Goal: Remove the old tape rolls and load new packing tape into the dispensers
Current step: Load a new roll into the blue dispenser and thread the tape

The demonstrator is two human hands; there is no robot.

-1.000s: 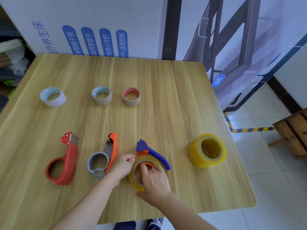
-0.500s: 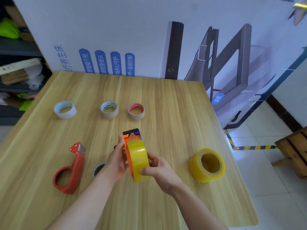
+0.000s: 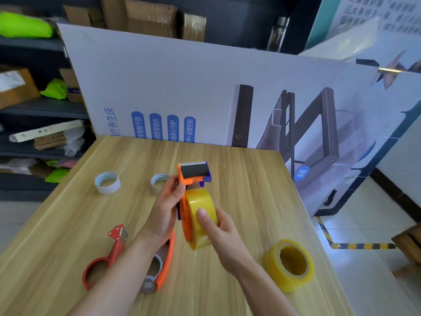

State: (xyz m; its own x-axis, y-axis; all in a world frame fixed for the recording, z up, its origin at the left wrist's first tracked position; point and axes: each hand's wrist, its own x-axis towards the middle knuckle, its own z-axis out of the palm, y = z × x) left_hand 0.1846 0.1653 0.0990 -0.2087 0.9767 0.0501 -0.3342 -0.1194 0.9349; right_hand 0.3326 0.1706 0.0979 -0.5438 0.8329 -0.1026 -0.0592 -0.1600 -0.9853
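- Middle of the frame: both hands are up off the desk (image 3: 239,169) with the orange and blue dispenser (image 3: 193,176) between them.
- The left hand (image 3: 165,208) is wrapped around the dispenser's left side, fingers clamped on the orange frame just under the roller head.
- The right hand (image 3: 218,233) is gripping the yellow tape roll (image 3: 200,215) that sits on the dispenser, thumb pressed flat on the roll's outer face and the other fingers curled round the far side.
- That roll stands on edge, right up against the orange side plate, and the dispenser's head points up and away toward the top of the frame.
- Lower right: a second yellow roll (image 3: 289,265) lies on the desk, well apart from the hands.
- Lower left: a red dispenser (image 3: 107,258) lies flat, cutter end pointing up-frame.
- Just right of it, an orange dispenser (image 3: 166,263) with a grey core (image 3: 155,270) in it lies half hidden under the left forearm.
- Upper left of the desk: a white near-empty roll (image 3: 107,182), and next to it a second spent roll (image 3: 159,181) partly behind the left hand's fingers.
- Behind the desk there's a big printed board (image 3: 182,92) leaning up, with shelves (image 3: 41,106) of boxes on the left edge.
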